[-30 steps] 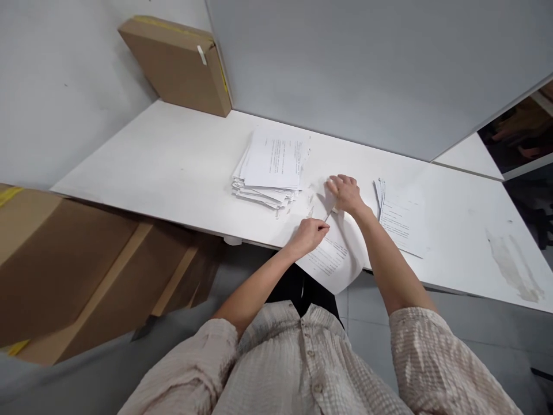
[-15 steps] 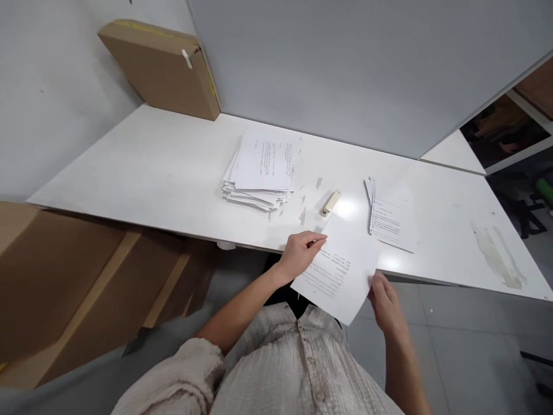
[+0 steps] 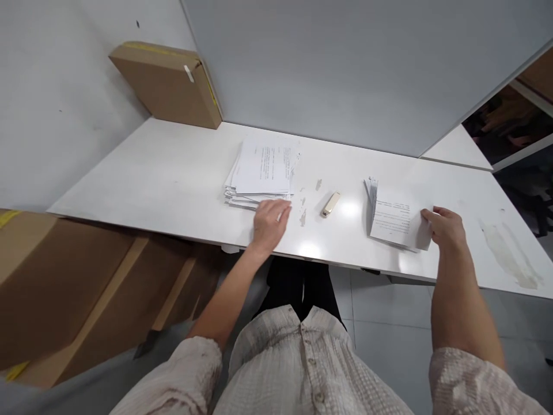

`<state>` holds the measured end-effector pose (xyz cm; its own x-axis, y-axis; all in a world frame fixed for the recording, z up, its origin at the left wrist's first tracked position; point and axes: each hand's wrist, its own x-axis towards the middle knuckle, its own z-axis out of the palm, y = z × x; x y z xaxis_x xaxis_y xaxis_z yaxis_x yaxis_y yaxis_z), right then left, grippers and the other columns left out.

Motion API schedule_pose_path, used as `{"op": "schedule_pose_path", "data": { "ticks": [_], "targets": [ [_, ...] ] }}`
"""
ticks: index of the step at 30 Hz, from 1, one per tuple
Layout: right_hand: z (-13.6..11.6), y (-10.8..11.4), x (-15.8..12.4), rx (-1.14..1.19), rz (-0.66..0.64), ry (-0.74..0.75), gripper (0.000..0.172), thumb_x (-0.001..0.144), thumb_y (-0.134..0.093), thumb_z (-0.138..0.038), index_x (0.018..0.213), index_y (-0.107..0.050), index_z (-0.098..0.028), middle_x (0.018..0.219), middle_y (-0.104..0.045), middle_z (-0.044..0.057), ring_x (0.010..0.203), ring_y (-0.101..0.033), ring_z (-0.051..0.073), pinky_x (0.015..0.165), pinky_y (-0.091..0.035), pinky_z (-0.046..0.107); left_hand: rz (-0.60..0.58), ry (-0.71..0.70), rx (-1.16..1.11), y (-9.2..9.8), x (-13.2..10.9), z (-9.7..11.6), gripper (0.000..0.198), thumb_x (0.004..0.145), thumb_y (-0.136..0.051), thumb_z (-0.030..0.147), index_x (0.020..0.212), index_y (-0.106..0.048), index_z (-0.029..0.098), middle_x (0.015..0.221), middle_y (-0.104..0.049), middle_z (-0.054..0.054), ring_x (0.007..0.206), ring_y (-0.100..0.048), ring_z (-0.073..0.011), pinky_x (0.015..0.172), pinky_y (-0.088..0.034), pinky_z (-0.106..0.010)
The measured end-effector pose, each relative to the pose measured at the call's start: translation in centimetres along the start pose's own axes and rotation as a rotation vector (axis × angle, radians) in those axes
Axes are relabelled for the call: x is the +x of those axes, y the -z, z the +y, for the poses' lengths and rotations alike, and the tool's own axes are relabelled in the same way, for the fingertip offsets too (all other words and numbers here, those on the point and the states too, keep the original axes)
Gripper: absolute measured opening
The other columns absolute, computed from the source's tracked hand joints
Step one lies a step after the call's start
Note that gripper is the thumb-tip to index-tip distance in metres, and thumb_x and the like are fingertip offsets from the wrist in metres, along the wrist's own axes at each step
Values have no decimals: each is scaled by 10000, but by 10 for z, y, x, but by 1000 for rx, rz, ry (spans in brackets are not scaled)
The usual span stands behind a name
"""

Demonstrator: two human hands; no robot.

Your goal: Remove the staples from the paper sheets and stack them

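Note:
My right hand pinches the right edge of a printed paper sheet, which lies over the small pile of papers on the right. At the left, my left hand is at the front edge of a thick stack of printed sheets. Its fingers reach forward with the thumb apart, and nothing shows in them; whether they touch the stack I cannot tell. A small beige stapler rests on the table between the two piles.
The white table runs against a grey panel. A flat cardboard box leans in the back left corner. Larger cardboard boxes stand below the left front edge. Worn marks show on the table's right end.
My right hand has carried the sheet from near my body to the right-hand pile. My left hand has let go of the sheet and moved left to the thick stack.

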<state>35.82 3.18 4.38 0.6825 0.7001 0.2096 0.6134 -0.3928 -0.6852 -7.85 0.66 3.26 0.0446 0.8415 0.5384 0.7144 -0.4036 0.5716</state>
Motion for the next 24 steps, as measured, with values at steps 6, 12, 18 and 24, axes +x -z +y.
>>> {"op": "schedule_pose_path", "data": {
  "ticks": [6,12,18,24],
  "targets": [
    [-14,-15,-21,-244,15,79,386,728,-614,-282,1098,-626,-175,1183,-514,252,1183,-413,401,922,-313,560,-117,-71,330,16,42,-54,349,821,-600,305,1148,-587,181,1276,-552,-128,1231,-438,-311,1009,-357,-472],
    [-65,-23,-132,52,-178,474,356,862,-464,-391,1145,-570,-203,1085,-583,128,903,-585,230,715,-510,415,-340,-214,412,18,54,-72,294,888,-472,245,1150,-565,150,1255,-559,-157,1138,-516,-287,920,-435,-451],
    [-104,-65,-224,344,-558,457,276,873,-469,-381,1066,-589,-224,1009,-618,87,786,-598,188,620,-500,322,-299,-227,460,18,49,-67,313,905,-345,164,947,-655,150,989,-680,-127,923,-600,-274,758,-471,-405],
    [-127,-99,-251,600,-896,168,304,817,-548,-463,984,-618,-219,887,-665,49,725,-626,172,708,-494,313,-93,-68,279,18,39,-61,208,876,-480,232,848,-679,181,884,-713,-73,897,-639,-231,809,-491,-373]
  ]
}}
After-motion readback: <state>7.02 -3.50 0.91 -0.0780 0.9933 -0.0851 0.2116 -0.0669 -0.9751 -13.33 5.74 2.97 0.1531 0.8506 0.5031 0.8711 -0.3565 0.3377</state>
